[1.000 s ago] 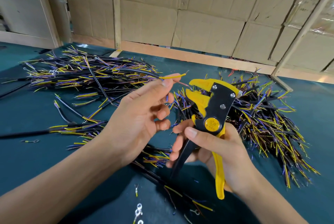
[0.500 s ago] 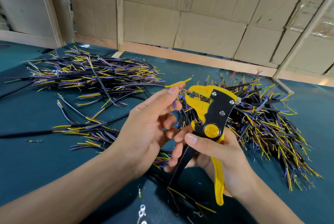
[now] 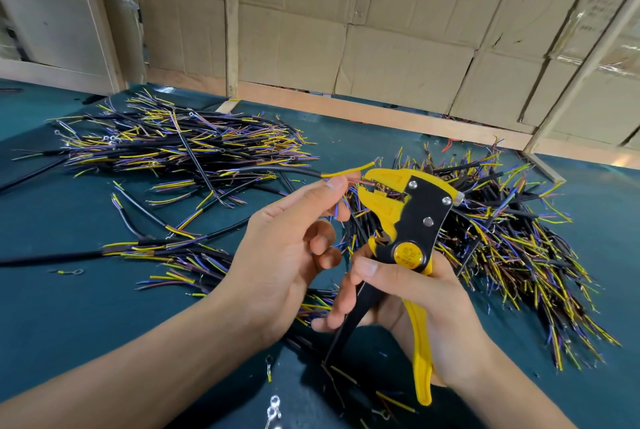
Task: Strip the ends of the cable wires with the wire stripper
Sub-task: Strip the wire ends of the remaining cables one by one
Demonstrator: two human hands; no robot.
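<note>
While the left hand (image 3: 280, 255) pinches one black cable (image 3: 277, 170) at its end, a reddish wire (image 3: 360, 183) reaches into the yellow mouth of the single wire stripper (image 3: 412, 217), and a yellow wire (image 3: 349, 172) sticks out above. The right hand (image 3: 415, 307) grips the stripper's two handles. How far the wire sits inside is hard to make out. Two cable heaps lie on the green tabletop (image 3: 86, 307): a left pile (image 3: 180, 144) and a right pile (image 3: 512, 241), partly hidden by the tool. Small metal rings (image 3: 273, 408) lie near the bottom edge.

Wire (image 3: 360, 183) in stripper (image 3: 407, 217) (yellow-black)
</note>
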